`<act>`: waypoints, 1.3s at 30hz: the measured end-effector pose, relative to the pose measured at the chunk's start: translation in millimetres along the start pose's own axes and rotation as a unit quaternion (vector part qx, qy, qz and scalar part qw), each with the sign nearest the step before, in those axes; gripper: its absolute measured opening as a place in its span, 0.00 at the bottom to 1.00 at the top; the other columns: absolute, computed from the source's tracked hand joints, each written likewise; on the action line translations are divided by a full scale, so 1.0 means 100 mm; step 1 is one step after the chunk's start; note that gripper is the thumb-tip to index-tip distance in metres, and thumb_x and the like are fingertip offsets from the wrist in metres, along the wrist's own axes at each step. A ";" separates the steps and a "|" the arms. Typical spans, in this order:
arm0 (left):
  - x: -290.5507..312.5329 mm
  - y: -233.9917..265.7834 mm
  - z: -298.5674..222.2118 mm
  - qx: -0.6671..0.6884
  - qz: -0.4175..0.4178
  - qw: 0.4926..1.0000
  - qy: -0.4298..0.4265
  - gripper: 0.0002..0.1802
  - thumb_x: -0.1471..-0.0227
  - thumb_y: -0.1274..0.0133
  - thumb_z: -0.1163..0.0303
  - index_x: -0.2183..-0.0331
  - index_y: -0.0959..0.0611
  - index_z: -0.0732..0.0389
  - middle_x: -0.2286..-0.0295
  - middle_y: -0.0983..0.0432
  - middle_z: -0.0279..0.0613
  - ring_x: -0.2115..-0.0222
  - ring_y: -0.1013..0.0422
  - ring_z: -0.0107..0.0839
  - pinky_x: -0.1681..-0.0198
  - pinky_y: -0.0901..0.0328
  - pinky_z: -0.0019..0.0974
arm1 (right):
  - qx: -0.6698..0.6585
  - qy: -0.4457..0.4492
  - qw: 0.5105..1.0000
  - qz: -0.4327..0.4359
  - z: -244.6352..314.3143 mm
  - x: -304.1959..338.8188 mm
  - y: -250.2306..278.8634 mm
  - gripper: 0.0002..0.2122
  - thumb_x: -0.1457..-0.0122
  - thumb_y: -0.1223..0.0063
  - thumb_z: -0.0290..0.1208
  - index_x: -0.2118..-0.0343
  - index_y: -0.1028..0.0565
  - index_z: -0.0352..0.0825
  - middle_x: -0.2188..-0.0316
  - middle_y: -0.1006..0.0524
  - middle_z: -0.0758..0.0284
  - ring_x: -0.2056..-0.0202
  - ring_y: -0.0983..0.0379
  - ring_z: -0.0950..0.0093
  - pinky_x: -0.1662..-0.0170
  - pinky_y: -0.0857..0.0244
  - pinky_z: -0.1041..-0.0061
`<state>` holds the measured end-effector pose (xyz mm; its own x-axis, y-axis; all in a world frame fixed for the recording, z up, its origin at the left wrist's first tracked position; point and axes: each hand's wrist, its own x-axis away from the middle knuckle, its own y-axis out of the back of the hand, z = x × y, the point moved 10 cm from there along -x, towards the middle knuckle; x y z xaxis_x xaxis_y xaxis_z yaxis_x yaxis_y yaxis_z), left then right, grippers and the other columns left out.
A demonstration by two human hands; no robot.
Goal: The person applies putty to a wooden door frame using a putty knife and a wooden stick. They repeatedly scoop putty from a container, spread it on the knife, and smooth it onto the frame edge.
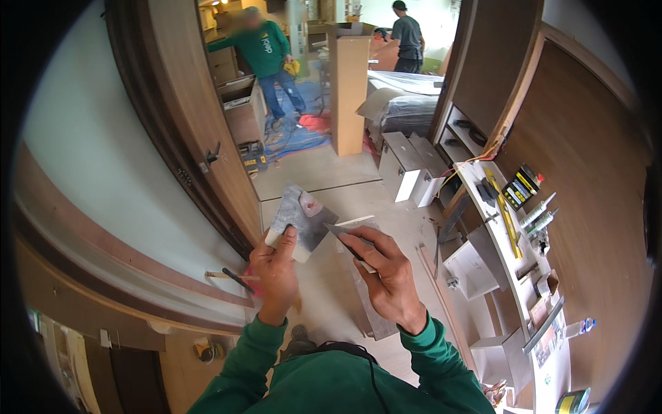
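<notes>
My left hand [277,270] is closed round the lower edge of a wide putty knife [293,209], its thumb pressed on top. The broad grey blade faces up and carries a dab of pinkish paste [309,203]. In my right hand [387,274] is a smaller putty knife [335,232], gripped with fingers laid along it. Its blade tip lies at the right edge of the wide blade; whether they touch I cannot tell. Below the hands a long grey-brown panel [350,290] is partly hidden by my right hand.
To the right, a white shelf [500,238] holds a yellow level [505,214], a black can [522,186] and sealant tubes [539,214]. A door [183,103] stands at left. Beyond are a tall cardboard box [352,93], white drawers [402,169] and two people, one in green [265,52], one in grey [407,38].
</notes>
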<state>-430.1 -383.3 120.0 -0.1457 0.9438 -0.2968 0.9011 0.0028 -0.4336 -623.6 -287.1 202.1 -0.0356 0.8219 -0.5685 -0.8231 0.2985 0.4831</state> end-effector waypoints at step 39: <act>0.20 -0.10 0.01 -0.176 -0.034 0.978 -0.108 0.10 0.39 0.43 0.74 0.58 0.18 0.68 0.72 0.21 0.29 0.74 0.36 0.13 0.73 0.40 0.21 | 0.040 0.007 0.999 0.005 -0.20 -0.20 -0.40 0.21 0.47 0.44 0.17 0.48 0.22 0.38 0.53 0.25 0.58 0.52 0.29 0.55 0.50 0.32 0.63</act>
<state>-442.4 -364.9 117.6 -0.2586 0.8457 -0.4668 0.9656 0.2124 -0.1501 -601.5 -324.8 180.8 -0.0511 0.8183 -0.5725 -0.7750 0.3291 0.5395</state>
